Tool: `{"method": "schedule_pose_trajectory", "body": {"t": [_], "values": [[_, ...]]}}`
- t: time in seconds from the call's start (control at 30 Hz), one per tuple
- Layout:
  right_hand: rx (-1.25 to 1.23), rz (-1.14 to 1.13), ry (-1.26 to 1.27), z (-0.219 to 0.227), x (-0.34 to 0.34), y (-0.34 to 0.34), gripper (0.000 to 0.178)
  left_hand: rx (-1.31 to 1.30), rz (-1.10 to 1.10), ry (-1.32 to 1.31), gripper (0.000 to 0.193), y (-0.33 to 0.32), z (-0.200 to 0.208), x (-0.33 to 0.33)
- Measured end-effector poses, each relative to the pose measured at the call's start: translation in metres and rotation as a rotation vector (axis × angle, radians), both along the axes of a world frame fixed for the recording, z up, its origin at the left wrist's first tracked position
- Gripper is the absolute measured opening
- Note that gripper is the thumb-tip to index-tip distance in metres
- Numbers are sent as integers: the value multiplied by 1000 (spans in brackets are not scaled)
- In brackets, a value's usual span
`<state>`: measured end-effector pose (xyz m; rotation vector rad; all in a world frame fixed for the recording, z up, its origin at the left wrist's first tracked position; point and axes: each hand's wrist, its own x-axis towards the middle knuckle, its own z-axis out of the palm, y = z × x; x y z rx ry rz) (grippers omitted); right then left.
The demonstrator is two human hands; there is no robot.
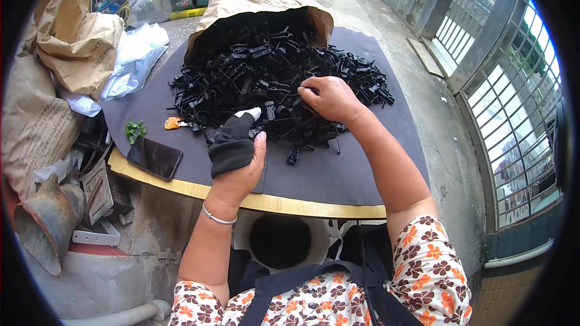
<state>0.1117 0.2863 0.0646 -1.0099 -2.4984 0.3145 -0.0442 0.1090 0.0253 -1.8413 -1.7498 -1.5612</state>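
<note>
A big heap of small black plastic clips (266, 78) spills from a brown paper sack (254, 0) onto a dark mat (338, 175). My right hand (331, 99) rests on the near right side of the heap, fingers curled and pinching at a clip. My left hand (238, 157), wearing a black finger cover with a white tip showing, lies at the heap's near edge with its fingers on some clips. Whether it grips one is hidden by the cover.
A dark phone (154, 157) and a green sprig (135, 129) lie on the mat's left corner, near a small orange object (172, 123). Crumpled paper sacks (72, 42) and plastic bags (136, 54) pile at left. A white bucket (281, 240) stands under the board's near edge. Metal grating (513, 121) is at right.
</note>
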Motion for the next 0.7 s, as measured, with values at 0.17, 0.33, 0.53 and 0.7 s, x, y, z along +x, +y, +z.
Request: {"method": "schedule_pose_trajectory", "body": {"t": [0.17,0.33,0.53,0.7], "values": [[32,-339,-13,-18,37,48,43,-347,-49,256,44,109,22,-12],[-28,-356,27,-42,43,30,46,-752,-43,303,61,129,3,4],[-103,-304,-124,-33,87,-14,39,-781,-226,417,56,80,18,33],[-60,-306,-89,-35,125,-45,35,-700,-355,477,45,57,21,57]]}}
